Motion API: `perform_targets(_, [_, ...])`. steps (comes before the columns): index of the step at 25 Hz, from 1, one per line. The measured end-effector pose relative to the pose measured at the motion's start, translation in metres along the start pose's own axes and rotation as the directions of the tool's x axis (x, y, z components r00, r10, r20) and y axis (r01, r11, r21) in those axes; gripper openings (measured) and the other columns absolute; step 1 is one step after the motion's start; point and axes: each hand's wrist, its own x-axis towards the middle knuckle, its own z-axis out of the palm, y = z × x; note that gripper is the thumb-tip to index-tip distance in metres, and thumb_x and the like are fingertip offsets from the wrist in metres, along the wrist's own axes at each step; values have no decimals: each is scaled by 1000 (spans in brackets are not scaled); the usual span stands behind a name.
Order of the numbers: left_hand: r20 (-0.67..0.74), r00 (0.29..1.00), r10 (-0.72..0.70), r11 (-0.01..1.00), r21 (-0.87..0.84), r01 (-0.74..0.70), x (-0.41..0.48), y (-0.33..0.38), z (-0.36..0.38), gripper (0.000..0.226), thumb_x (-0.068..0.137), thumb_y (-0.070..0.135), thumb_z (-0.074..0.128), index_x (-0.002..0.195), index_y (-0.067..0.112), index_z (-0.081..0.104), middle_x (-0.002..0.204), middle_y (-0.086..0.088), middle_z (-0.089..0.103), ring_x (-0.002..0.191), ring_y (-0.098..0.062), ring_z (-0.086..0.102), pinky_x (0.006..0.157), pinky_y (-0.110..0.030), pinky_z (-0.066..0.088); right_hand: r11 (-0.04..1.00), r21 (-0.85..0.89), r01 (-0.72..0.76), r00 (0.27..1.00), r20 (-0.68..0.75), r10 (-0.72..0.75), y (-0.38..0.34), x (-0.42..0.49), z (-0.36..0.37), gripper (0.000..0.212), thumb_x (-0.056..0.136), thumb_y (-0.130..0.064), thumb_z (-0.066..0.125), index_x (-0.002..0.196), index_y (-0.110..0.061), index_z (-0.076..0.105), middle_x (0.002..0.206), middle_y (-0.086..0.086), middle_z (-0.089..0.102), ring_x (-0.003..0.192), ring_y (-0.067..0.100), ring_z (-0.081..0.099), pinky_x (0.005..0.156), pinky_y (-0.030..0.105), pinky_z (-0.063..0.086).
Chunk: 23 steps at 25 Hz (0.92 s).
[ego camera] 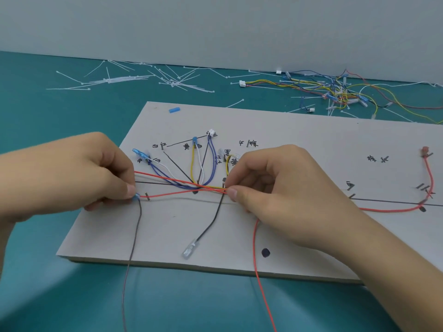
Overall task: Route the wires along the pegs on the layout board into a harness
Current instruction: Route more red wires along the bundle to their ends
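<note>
Centrally, coloured wires point(201, 186) converge on grey layout board point(299, 144).

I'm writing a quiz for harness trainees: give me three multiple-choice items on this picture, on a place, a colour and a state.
1. Where is the spare wire pile? A. on the layout board B. on the mat beyond it C. in a bin
2. Colour of the wire at the board's rightmost terminal? A. red B. green C. white
3. The right hand is: A. lying flat B. pinching the wire bundle C. hanging idle
Answers: B, it lies on teal past the far edge; A, a red wire runs from it; B, thumb and finger close on the wires.
</note>
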Motion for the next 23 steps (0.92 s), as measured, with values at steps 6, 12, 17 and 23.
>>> perform_targets(6, [-106, 994, 12, 999, 38, -8, -10, 1, 6, 35, 52, 74, 61, 78, 55, 76, 48, 8, 66, 37, -6, 60, 47, -34, 61, 1000, -9, -16, 998, -59, 16, 3, 4, -4, 11, 86, -14, 76, 79, -23, 75, 69, -12, 72, 59, 6, 63, 59, 19, 45])
perform_targets(12, [-59, 997, 45, 967, -249, -59, -15, -15, 11, 41, 58, 62, 74, 83, 30, 82, 46, -5, 61, 38, -15, 56, 48, -20, 51, 1000, -9, -26, 995, -96, 25, 4, 6, -4, 11, 85, -15, 77, 79, -24, 75, 69, -11, 72, 60, 6, 62, 60, 22, 46])
perform_targets(17, [-74, 997, 17, 944, -327, -40, -14, -12, 22, 46, 54, 60, 74, 87, 28, 82, 49, -6, 64, 39, -18, 59, 44, -27, 51, 999, -22, -24, 994, -107, 22, 5, 6, -2, 10, 84, -16, 76, 78, -24, 75, 71, -10, 72, 62, 7, 63, 61, 22, 46])
perform_targets(23, [-128, 991, 41, 894, -438, -93, -17, -20, 25, 68, 47, 71, 81, 92, 20, 81, 47, -8, 60, 39, -15, 55, 46, -21, 46, 1000, -19, -10, 993, -120, 8, 8, 6, -1, 10, 84, -17, 76, 79, -26, 74, 72, -14, 72, 62, 7, 63, 58, 17, 44])
